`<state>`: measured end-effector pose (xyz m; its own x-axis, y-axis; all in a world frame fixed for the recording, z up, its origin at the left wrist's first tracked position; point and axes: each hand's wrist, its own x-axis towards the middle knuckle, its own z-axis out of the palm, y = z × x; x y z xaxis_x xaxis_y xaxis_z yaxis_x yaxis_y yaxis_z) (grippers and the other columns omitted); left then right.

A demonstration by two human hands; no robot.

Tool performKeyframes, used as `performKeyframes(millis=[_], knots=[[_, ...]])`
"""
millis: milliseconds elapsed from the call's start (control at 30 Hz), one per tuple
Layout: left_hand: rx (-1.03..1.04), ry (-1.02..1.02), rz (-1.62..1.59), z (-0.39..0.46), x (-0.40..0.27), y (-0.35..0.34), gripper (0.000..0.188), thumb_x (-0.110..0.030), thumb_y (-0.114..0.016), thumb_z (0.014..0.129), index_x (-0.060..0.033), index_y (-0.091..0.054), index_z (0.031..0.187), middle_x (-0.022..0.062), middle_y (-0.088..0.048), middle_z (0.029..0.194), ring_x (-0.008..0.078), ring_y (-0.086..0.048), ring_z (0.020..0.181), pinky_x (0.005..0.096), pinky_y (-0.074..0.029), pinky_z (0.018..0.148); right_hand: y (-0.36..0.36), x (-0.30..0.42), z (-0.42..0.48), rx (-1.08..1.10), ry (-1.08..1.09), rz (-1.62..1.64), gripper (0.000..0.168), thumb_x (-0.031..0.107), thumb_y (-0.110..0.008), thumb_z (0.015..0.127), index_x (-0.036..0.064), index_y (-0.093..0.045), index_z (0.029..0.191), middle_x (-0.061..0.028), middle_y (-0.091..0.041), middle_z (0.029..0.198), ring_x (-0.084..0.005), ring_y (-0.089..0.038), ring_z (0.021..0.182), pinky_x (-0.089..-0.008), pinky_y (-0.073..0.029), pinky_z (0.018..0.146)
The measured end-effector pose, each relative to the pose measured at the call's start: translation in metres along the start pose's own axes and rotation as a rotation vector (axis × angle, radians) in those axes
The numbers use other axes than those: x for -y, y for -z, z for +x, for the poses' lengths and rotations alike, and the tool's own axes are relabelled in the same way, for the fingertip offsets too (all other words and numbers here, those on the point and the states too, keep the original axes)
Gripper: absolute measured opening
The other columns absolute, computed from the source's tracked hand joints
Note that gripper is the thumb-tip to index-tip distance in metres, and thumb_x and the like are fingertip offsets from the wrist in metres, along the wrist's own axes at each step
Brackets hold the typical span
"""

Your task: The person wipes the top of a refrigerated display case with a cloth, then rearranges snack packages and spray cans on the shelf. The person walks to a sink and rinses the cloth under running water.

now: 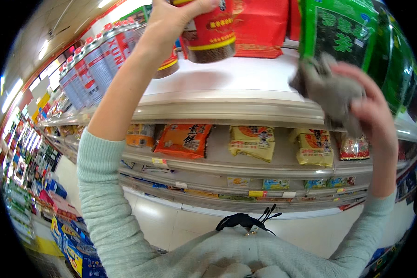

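Note:
At the top of the view my left hand (172,21) grips a jar (212,38) with a red label, yellow bands and dark brown contents; its base is held above the white shelf (257,76). A similar jar (168,66) stands partly hidden behind my left wrist. On the right, my right hand (371,100) holds a crumpled grey cloth (333,87), both blurred by motion. The cloth is in front of a green bag (340,31) bearing writing; whether it touches the bag or shelf, I cannot tell. Red bags (260,27) stand between the hands.
Several red, white and silver cans (93,69) line the shelf at left. Lower shelves hold an orange snack packet (184,140) and pale yellow packets (252,142). The shelf's front edge (229,109) crosses below my hands. Blue boxes (78,246) are at lower left.

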<state>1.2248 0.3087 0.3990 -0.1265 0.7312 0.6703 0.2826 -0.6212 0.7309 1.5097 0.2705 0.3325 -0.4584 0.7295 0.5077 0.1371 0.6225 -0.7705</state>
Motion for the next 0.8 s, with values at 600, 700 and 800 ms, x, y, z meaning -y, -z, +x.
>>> performKeyframes(millis=[600, 700, 800], knots=[[-0.077, -0.311, -0.013, -0.010, 0.031, 0.121, 0.061, -0.008, -0.067, 0.064, -0.0040, -0.032, 0.113, 0.0100, -0.049, 0.101, 0.0176, -0.049, 0.094, 0.0309, -0.041, 0.082, -0.139, -0.037, 0.170, 0.563, 0.026, -0.522, 0.038, 0.013, -0.051, 0.071, 0.010, -0.043, 0.109, -0.0111, -0.051, 0.095, -0.0196, -0.050, 0.086, -0.0298, -0.041, 0.075], [-0.006, -0.261, -0.102, -0.012, 0.029, 0.111, 0.061, -0.003, -0.065, 0.063, -0.0041, -0.032, 0.113, 0.0096, -0.049, 0.101, 0.0179, -0.048, 0.094, 0.0310, -0.041, 0.082, -0.081, -0.040, 0.138, 0.319, -0.215, -0.711, 0.037, 0.012, -0.049, 0.070, 0.011, -0.045, 0.107, -0.0131, -0.051, 0.096, -0.0203, -0.051, 0.086, -0.0306, -0.042, 0.075], [0.028, -0.235, -0.150, -0.007, 0.032, 0.102, 0.061, -0.004, -0.066, 0.063, -0.0043, -0.031, 0.114, 0.0095, -0.049, 0.101, 0.0183, -0.048, 0.095, 0.0319, -0.040, 0.083, -0.047, -0.040, 0.125, 0.277, -0.310, -0.798, 0.033, 0.012, -0.049, 0.070, 0.008, -0.048, 0.103, -0.0148, -0.052, 0.093, -0.0202, -0.053, 0.085, -0.0311, -0.043, 0.072]])
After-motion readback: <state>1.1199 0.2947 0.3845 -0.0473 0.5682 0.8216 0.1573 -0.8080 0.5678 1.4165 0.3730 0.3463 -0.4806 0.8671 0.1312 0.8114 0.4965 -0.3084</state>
